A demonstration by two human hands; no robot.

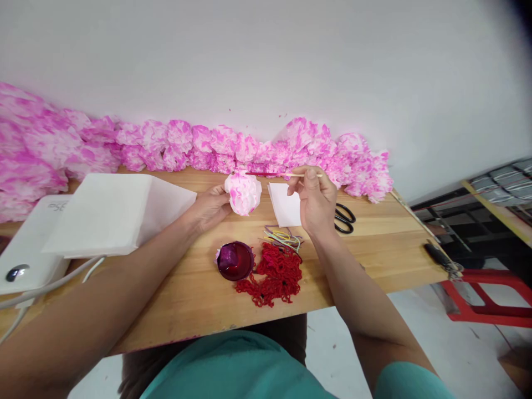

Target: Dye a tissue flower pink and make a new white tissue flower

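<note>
My left hand (210,206) is closed around the base of a white paper flower with pink blotches (243,192), holding it above the wooden table (374,244). My right hand (315,198) pinches a thin wooden brush (282,174) held level, its red-stained tip over the top of the flower. Just below the flower a small bowl of dark pink dye (235,260) stands on the table. Beside the bowl lie a heap of red yarn (276,275) and a few coloured wires (284,237).
Pink-dyed paper flowers (291,147) line the wall at the table's back. A stack of white paper (103,213) lies left over a white machine (25,244). A white sheet (284,204) and black scissors (344,217) sit by my right hand. A red stool (490,293) stands right.
</note>
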